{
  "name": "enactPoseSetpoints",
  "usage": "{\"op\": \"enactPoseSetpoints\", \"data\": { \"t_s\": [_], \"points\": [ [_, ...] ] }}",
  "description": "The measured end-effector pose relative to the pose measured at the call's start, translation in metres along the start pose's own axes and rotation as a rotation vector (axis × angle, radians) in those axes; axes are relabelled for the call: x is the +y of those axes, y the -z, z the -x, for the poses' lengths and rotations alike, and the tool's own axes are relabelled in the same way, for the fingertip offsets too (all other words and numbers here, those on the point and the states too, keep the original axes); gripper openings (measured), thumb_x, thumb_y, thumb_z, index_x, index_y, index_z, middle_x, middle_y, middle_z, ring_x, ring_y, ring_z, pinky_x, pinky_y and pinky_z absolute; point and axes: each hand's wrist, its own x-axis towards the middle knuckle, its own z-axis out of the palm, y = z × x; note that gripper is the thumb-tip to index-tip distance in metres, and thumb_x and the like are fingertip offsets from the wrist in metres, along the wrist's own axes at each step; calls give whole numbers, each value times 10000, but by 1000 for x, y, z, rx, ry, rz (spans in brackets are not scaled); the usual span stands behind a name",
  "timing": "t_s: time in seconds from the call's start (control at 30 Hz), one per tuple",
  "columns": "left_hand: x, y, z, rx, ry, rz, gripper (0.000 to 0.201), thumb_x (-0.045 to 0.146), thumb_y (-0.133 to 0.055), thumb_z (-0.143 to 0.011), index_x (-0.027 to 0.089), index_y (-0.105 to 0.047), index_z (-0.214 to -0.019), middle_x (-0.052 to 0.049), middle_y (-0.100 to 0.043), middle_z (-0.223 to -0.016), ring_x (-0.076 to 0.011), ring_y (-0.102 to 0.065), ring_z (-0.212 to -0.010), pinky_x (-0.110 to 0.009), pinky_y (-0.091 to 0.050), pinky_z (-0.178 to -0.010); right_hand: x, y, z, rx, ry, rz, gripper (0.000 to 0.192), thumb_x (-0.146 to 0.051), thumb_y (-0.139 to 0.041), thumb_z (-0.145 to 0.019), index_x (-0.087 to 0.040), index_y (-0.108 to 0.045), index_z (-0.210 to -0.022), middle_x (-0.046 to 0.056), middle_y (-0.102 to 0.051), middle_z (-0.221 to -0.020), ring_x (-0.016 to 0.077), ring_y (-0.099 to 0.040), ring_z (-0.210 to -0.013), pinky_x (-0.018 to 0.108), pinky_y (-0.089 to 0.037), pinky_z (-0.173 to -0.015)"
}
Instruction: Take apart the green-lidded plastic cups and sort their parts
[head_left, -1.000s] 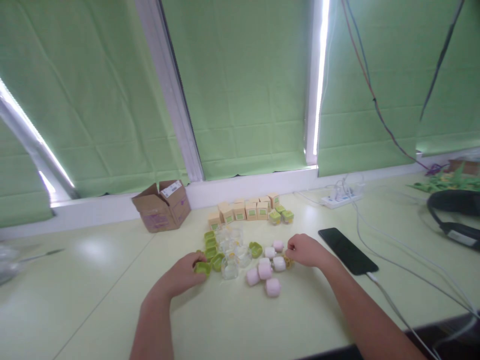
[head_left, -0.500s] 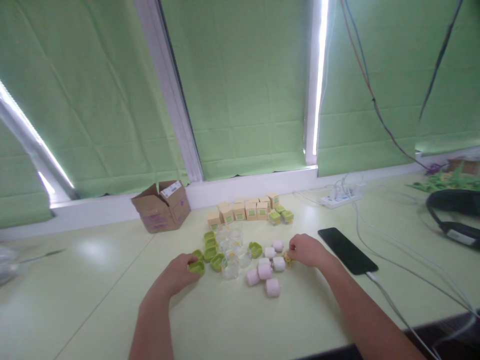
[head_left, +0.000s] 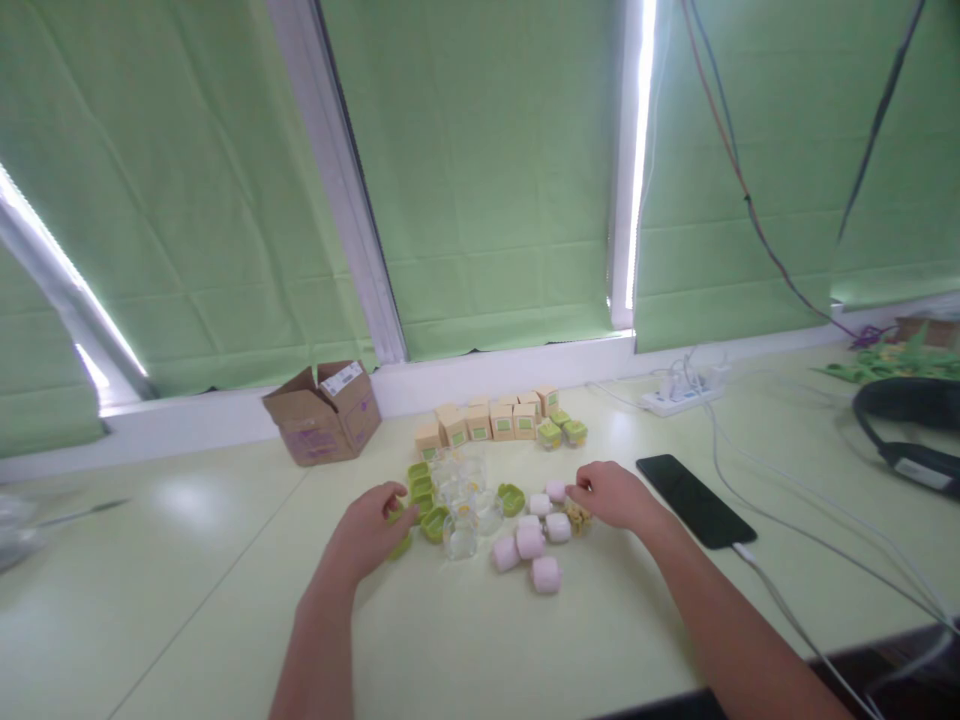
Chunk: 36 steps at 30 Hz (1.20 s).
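My left hand (head_left: pixel 369 530) lies on the pale green table (head_left: pixel 225 600) with its fingers curled over a green lid (head_left: pixel 403 546), beside several more green lids (head_left: pixel 420 488). Small clear jars (head_left: pixel 460 535) stand just right of them. My right hand (head_left: pixel 611 495) has its fingers curled, the fingertips touching a pink cube (head_left: pixel 556 490) at the edge of a cluster of pink cubes (head_left: pixel 529 541). A small yellowish piece (head_left: pixel 577 517) lies under that hand's near side. Whether the right hand grips anything is hidden.
A row of tan boxes (head_left: pixel 491 418) and two lidded jars (head_left: pixel 562 432) stand behind the pile. An open cardboard box (head_left: pixel 324 412) is at the back left, with a black phone (head_left: pixel 694 500), a power strip (head_left: pixel 679 398) with cables and black headphones (head_left: pixel 911 430) to the right.
My left hand slid right, back toward the green lids, with the lid under its fingers. My right hand shifted left off the yellowish piece to the pink cube.
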Motion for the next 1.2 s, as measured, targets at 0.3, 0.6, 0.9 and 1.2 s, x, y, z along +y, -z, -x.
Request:
{"op": "enactPoseSetpoints", "data": {
  "t_s": [0.3,0.6,0.9,1.2],
  "points": [
    [58,-24,2,25,-198,20,176,267,-461,-820,186,-542,-686,11,-558,-643,-132,-499,-605,-236,-335,-592,-4,1,-1,93,57,-84,346,-414,-458,-847,-173,-613,-654,40,-635,-690,128,-527,-632,230,-274,-563],
    [72,-35,5,-25,-294,12,172,225,-456,-822,181,-526,-671,-2,-550,-650,-136,-492,-623,-233,-326,-592,-4,-1,-10,81,-16,-77,373,-468,-427,-848,-190,-626,-698,50,-663,-746,151,-577,-700,236,-329,-606],
    [76,-33,8,-16,-275,-1,184,234,-454,-822,179,-520,-658,-2,-550,-651,-133,-483,-613,-234,-320,-577,14,5,-56,77,-282,18,468,-582,-432,-799,-171,-557,-984,136,-641,-946,270,-610,-867,303,-405,-636],
    [77,-36,10,-10,-306,42,175,235,-464,-824,178,-556,-686,-17,-565,-658,-144,-504,-627,-244,-360,-599,31,-22,-88,166,-359,-49,714,-528,-565,-759,-132,-288,-1284,169,-585,-1039,280,-575,-993,306,-410,-722]
  ]
}}
